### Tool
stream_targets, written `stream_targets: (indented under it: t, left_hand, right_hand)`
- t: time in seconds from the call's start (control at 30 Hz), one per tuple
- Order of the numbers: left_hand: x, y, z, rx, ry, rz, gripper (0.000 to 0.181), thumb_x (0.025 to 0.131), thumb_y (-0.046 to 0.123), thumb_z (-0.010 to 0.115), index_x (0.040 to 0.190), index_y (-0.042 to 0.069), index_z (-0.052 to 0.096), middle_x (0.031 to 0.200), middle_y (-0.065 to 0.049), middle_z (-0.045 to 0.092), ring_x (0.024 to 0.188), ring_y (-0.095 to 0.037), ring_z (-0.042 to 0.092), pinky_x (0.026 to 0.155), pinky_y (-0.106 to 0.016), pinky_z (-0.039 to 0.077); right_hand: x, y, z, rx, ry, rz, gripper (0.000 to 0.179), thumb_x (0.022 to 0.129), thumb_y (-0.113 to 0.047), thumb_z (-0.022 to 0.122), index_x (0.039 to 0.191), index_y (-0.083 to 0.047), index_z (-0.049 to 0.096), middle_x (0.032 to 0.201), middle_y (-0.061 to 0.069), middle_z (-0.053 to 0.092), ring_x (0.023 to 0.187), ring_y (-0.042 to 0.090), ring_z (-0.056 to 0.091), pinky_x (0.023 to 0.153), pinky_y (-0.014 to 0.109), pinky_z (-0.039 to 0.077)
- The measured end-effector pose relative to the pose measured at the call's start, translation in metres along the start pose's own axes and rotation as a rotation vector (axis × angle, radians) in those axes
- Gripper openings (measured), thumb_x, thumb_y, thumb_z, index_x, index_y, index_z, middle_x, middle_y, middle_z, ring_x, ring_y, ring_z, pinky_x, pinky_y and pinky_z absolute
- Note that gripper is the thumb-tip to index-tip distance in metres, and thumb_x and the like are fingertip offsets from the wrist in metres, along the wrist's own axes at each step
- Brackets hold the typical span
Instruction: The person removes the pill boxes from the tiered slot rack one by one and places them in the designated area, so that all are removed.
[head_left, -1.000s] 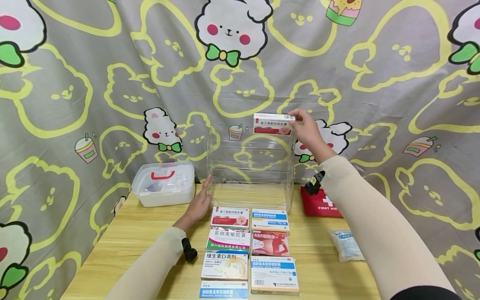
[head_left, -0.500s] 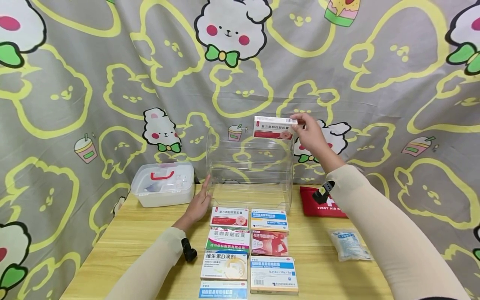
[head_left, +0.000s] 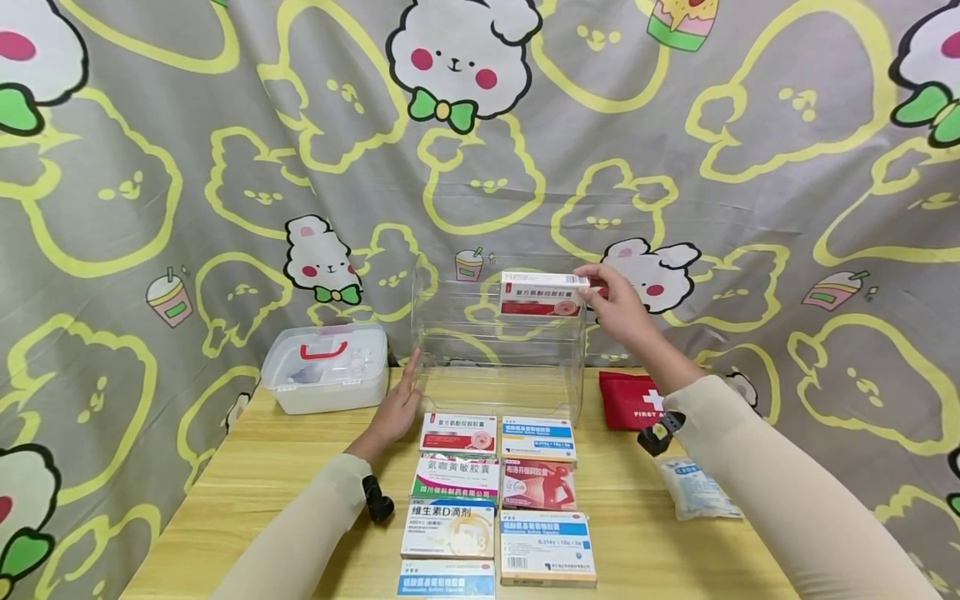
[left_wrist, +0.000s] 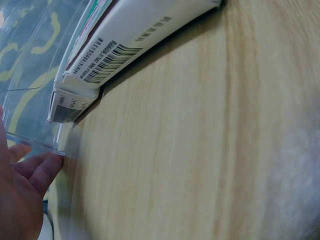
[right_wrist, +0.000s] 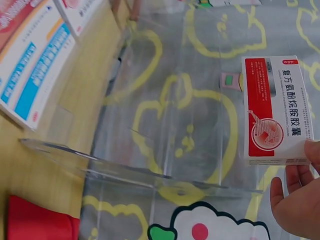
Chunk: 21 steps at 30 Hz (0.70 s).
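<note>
My right hand (head_left: 619, 307) pinches a white and red medicine box (head_left: 542, 296) by its right end, fingers above and thumb in front. The box is upright, its printed face forward, overlapping the upper tiers of a clear tiered display rack (head_left: 495, 365). In the right wrist view, the held carton (right_wrist: 277, 112) is close over the rack's transparent shelves. My left hand (head_left: 397, 410) rests against the rack's lower left side, index finger pointing up along it. Its fingertips (left_wrist: 50, 167) touch the clear edge in the left wrist view. Part of this hand is cut off there.
Two columns of medicine boxes (head_left: 453, 479) lie flat before the rack. A lidded clear case (head_left: 330, 392) with a red handle stands left. A red first aid pouch (head_left: 622, 402) and a plastic packet (head_left: 693, 490) lie right. A patterned curtain (head_left: 480, 167) hangs behind.
My right hand has lowered the medicine box from above the rack's top to its upper tiers, shifting slightly left at the end. The left hand stays at the rack's side.
</note>
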<state>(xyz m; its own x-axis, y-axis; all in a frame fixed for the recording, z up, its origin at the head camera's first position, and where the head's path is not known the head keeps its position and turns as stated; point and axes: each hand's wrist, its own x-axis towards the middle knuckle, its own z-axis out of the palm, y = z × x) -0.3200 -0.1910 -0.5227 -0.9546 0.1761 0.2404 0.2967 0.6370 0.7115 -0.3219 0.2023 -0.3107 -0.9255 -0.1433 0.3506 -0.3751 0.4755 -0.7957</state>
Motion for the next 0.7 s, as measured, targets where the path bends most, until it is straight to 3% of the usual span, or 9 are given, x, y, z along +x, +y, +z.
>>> stream_targets:
  t: [0.37,0.57,0.7]
  left_hand:
    - [0.0,0.001,-0.001,0.002,-0.011,-0.004,0.072,0.11,0.021,0.039,0.166,0.039,-0.003,0.172,-0.011,0.017,0.146,-0.048,0.036,0.117,-0.065,0.029]
    - [0.0,-0.001,0.0,-0.003,-0.005,0.005,0.068,0.111,0.026,0.037,0.167,0.035,-0.001,0.172,-0.011,0.017,0.145,-0.048,0.037,0.116,-0.065,0.029]
    - [-0.001,0.0,-0.001,-0.007,-0.005,0.006,0.069,0.111,0.025,0.038,0.167,0.034,-0.001,0.172,-0.011,0.016,0.146,-0.048,0.036,0.117,-0.065,0.028]
  right_hand:
    - [-0.035,0.006,0.011,0.025,-0.035,-0.027,0.03,0.106,-0.009,0.054,0.135,-0.003,0.056,0.128,0.017,0.056,0.115,0.028,0.052,0.088,0.024,0.047]
    - [-0.055,0.004,0.013,0.003,-0.04,-0.016,0.03,0.106,-0.012,0.055,0.136,-0.007,0.056,0.135,0.014,0.055,0.121,0.028,0.052,0.095,0.034,0.049]
    - [-0.068,0.004,0.013,0.011,-0.045,-0.014,0.03,0.106,-0.011,0.055,0.136,-0.005,0.056,0.134,0.016,0.055,0.119,0.032,0.055,0.091,0.029,0.051]
